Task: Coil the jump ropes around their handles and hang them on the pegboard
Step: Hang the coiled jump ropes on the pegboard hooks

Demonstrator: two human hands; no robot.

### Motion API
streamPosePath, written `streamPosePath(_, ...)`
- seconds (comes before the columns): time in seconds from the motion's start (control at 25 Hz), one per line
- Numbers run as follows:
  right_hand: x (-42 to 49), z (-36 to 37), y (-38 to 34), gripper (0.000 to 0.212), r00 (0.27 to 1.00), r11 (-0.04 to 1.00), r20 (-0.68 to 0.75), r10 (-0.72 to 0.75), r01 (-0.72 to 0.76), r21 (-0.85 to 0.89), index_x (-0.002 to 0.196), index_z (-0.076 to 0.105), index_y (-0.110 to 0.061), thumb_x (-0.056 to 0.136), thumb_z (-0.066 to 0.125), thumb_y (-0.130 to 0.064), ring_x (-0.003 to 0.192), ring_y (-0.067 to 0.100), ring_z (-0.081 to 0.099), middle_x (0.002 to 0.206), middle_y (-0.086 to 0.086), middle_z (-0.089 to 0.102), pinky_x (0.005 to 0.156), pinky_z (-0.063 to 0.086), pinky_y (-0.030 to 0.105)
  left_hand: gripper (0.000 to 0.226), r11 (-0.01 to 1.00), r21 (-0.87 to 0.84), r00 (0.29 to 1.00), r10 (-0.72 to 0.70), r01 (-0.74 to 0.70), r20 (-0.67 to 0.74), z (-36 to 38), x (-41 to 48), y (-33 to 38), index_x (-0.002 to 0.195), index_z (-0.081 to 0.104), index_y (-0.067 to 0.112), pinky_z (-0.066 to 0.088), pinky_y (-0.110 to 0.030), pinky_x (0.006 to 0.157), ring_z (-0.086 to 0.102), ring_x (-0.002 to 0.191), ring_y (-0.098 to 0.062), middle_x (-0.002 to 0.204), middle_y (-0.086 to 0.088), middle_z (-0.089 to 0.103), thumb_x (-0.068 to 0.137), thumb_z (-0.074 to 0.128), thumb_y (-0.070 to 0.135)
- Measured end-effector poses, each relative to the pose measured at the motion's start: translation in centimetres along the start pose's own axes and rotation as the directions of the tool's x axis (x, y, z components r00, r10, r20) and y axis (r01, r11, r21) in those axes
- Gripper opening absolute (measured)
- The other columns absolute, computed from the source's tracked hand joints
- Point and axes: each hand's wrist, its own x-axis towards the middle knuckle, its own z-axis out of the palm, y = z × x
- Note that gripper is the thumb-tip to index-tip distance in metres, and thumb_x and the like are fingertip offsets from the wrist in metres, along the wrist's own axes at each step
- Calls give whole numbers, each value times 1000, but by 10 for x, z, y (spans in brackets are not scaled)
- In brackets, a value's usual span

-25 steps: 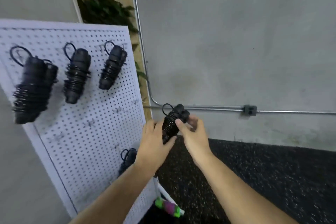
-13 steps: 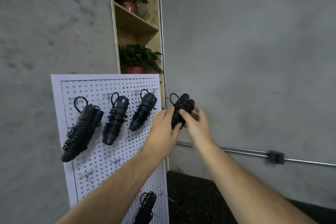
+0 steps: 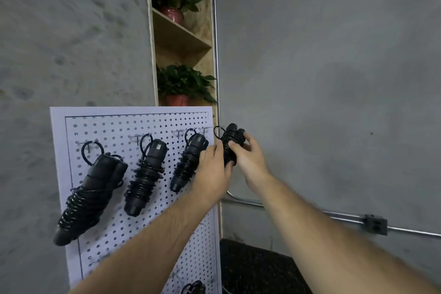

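Hanging step: fourth bundle at the top row

Both hands carry one coiled jump rope (image 3: 229, 148), black, rope wound around its paired handles. Left hand (image 3: 212, 169) is wrapped around the lower part of the bundle from the board side; right hand (image 3: 250, 157) closes on it from the other side, fingers (image 3: 232, 144) laid across the coils. Neither hand is slack; the bundle is pinched between them.

A small free loop (image 3: 217, 132) sticks up from the top of the bundle, just above the left fingers. It sits close beside the right edge of the pegboard (image 3: 133, 124), at about the height of the top row of hooks. Whether it has caught a hook I cannot tell.

Board-side of the grip, three wound ropes hang already: nearest one (image 3: 188, 160), middle one (image 3: 146, 174), far one (image 3: 88, 196). Another bundle (image 3: 193, 287) shows low on the board, under the left forearm.

Judgement: coiling is done for this rope; hanging is in hand. A bare hook (image 3: 204, 130) appears just board-side of the loop. Next move likely calls for keeping the loop open, sliding it over that hook tip, then easing both hands off so the weight settles without unwinding.
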Motion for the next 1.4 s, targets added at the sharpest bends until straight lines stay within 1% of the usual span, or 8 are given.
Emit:
streamPosePath(0.12, -1, -1, 18, 66, 1000, 997, 2, 4, -4, -72, 152, 39, -21, 93, 67, -13, 123, 16, 57, 143, 5, 54, 99, 50, 27, 58, 1000, 0, 998, -31, 31, 51, 9, -9, -6, 154, 30, 8, 33, -35, 116, 39, 132, -21, 145, -9, 44, 102, 51, 21)
streamPosePath(0.28, -17, -4, 25, 63, 997, 969, 51, -61, 71, -239, 152, 39, -21, 95, 63, -7, 111, 7, 55, 129, -12, 50, 74, 46, 1, 60, 1000, -7, 997, -21, 21, 71, 10, -30, -6, 157, 24, 5, 9, -18, 115, 26, 147, -20, 162, -9, 26, 104, 48, 18)
streamPosePath(0.36, -28, -8, 29, 60, 990, 928, 86, -111, 134, -348, 152, 40, -20, 97, 60, -7, 113, 6, 57, 133, -13, 52, 83, 44, 2, 60, 1000, -14, 997, 10, -9, 80, 10, -36, -9, 157, 25, 7, 9, -17, 113, 25, 147, -20, 162, -8, 26, 103, 49, 16)
streamPosePath(0.48, -48, -22, 40, 53, 955, 768, 216, -204, 293, -569, 151, 43, -20, 100, 53, -9, 127, 8, 51, 145, 0, 53, 107, 37, 18, 60, 1000, 4, 993, 17, -18, 118, 12, -49, -13, 158, 22, 9, 9, -21, 117, 21, 149, -20, 163, -8, 25, 104, 47, 17)
streamPosePath(0.64, -81, -50, 53, 49, 896, 491, 376, -238, 445, -749, 149, 46, -16, 101, 50, -10, 125, 18, 52, 143, 5, 54, 98, 31, 14, 59, 995, 72, 985, 62, -75, 160, 30, -76, -22, 156, 26, 2, 21, -37, 124, 25, 148, -25, 161, -13, 29, 105, 46, 22)
streamPosePath(0.88, -156, -115, 125, 51, 925, 374, 379, -32, 363, -853, 149, 43, -17, 99, 51, -18, 126, 27, 53, 145, 9, 52, 103, 46, 38, 55, 996, 37, 953, 73, -87, 295, 92, -178, -16, 148, 40, 0, 30, -41, 120, 41, 139, -29, 149, -16, 46, 98, 51, 18)
streamPosePath(1.16, -258, -211, 261, 55, 907, 238, 167, 387, 76, -968, 152, 38, -23, 98, 47, -32, 123, 30, 55, 144, 5, 49, 100, 47, 42, 59, 1000, 9, 738, -7, 1, 675, 204, -329, -19, 156, 29, 12, 26, -37, 119, 30, 144, -24, 157, -5, 34, 101, 46, 28)
streamPosePath(1.4, -312, -300, 354, 56, 715, -14, -128, 687, -164, -986, 156, 25, -25, 102, 37, -34, 130, 29, 47, 152, 4, 39, 104, 45, 45, 61, 999, 29, 446, -33, 15, 894, 294, -420, -28, 159, 25, 15, 23, -36, 122, 26, 148, -23, 162, -5, 27, 104, 43, 34)
